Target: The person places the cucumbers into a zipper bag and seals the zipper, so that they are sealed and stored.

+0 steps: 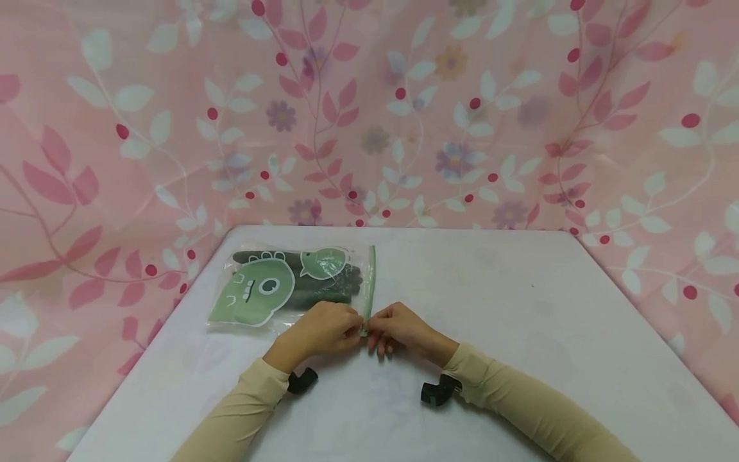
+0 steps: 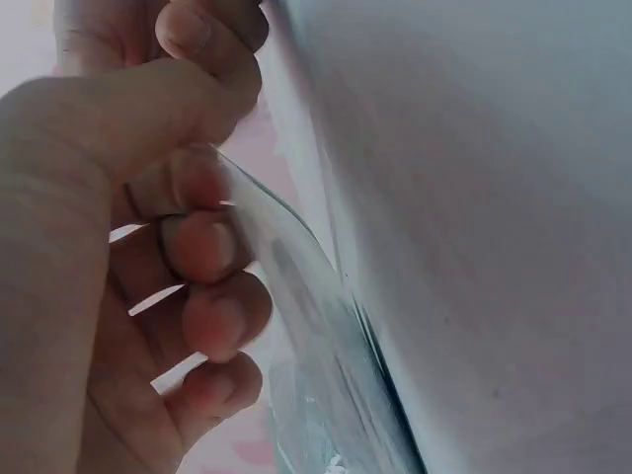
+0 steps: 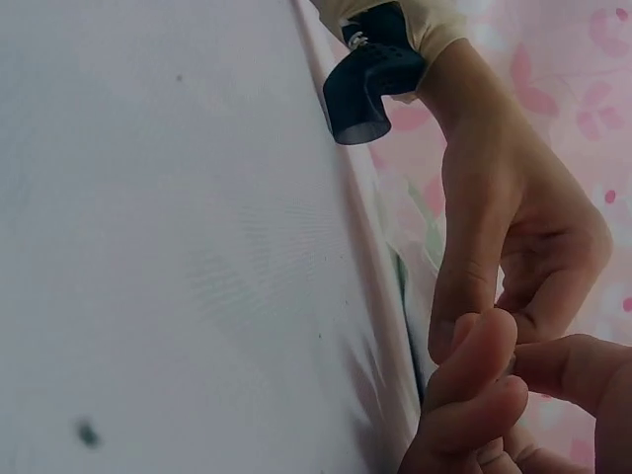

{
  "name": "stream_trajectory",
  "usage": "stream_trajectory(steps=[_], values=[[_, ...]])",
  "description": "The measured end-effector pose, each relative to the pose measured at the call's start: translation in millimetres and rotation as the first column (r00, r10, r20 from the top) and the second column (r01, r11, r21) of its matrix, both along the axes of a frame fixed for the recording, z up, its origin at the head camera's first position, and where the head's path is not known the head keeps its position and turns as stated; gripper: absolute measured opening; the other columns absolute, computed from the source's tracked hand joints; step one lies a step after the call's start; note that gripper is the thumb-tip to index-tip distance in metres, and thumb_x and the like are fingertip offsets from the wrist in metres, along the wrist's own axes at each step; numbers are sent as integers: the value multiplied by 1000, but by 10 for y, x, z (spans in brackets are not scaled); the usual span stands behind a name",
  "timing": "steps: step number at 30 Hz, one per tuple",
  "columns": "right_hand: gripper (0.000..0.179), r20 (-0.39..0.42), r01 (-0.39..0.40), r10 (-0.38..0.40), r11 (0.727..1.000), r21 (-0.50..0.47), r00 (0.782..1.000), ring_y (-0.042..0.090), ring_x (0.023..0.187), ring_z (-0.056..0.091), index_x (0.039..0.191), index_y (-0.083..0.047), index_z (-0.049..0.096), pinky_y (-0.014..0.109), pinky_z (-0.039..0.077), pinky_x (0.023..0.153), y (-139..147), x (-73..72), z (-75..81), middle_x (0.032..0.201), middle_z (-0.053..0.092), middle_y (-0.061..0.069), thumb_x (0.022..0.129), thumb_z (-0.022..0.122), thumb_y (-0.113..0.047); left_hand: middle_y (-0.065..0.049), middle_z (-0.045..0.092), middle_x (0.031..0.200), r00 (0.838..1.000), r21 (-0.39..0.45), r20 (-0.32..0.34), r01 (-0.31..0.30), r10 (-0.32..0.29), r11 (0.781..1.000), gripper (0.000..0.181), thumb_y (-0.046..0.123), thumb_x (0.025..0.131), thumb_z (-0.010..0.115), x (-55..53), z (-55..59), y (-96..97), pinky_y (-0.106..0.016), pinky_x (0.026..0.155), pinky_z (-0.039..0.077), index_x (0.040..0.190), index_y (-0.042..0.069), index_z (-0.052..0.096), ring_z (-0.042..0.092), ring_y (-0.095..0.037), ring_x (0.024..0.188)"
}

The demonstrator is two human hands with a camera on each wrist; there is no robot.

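A clear plastic zip bag point(image 1: 254, 294) with a green monster print lies flat on the table, dark long shapes showing inside. Its green closure strip point(image 1: 371, 273) runs along the right-hand edge. At the strip's near corner my left hand point(image 1: 324, 328) pinches the bag between thumb and forefinger. My right hand point(image 1: 408, 332) meets it there, thumb and forefinger pinching the end of the strip. In the left wrist view, the clear film point(image 2: 296, 286) stretches away from the left fingers. The right wrist view shows both hands' fingertips together, partly hiding the pinched corner.
A white-covered table point(image 1: 508, 308) spreads out under the hands, reaching back to a pink floral curtain point(image 1: 404, 128). Dark wrist-worn devices point(image 1: 439, 391) hang below both beige sleeves, close over the tabletop.
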State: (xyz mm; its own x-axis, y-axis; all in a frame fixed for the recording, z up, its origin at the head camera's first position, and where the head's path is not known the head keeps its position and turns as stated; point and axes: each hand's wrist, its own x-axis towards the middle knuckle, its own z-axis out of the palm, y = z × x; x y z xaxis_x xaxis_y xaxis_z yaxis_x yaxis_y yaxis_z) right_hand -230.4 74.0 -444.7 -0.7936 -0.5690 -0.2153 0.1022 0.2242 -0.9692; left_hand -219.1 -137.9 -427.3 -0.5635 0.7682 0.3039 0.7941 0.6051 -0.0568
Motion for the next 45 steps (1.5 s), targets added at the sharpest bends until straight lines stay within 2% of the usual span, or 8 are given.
stream_trajectory(steps=[6,12,18,23,32,45], values=[[26,-4,31,-31,999,-23,1000,13,50,61,87,6,75,24,45,47,-24,3,1,67,70,8,91,58,-13,15,43,58,1000,-1,6,21,-21,1000,29,25,83,72,1,42,13,-26,53,39,62,25,51,42,-4,55],[26,13,50,-49,998,-41,999,14,51,64,88,7,75,24,48,47,-39,2,9,66,70,9,93,57,-11,15,47,60,999,-23,29,33,-32,999,24,25,85,70,3,47,21,-28,56,43,66,24,56,44,-4,56],[26,23,72,-70,996,-55,997,15,52,65,88,7,75,24,49,48,-63,-42,-41,66,71,10,93,56,-10,14,46,62,999,3,-5,51,-51,999,22,22,81,73,0,44,19,-27,54,42,67,24,56,43,-4,55],[25,24,85,-84,995,-47,996,16,53,67,91,6,75,24,50,49,-65,-77,-90,68,71,12,94,57,-10,12,46,67,997,-5,22,71,-71,997,19,20,84,70,6,33,12,-26,55,40,70,23,59,42,-4,57],[26,-18,98,-99,994,-44,995,18,56,69,90,5,76,25,53,50,-72,-128,-51,72,72,17,95,57,-12,10,47,72,996,-4,-6,91,-91,996,18,17,82,69,13,17,7,-27,57,41,68,23,60,45,-7,60],[23,-13,152,-152,988,-41,988,19,58,70,88,5,76,26,54,52,-53,-329,-94,73,73,20,93,60,-10,10,41,71,996,15,10,89,-89,996,24,14,81,68,0,-9,16,-25,56,38,64,24,54,40,-6,60]])
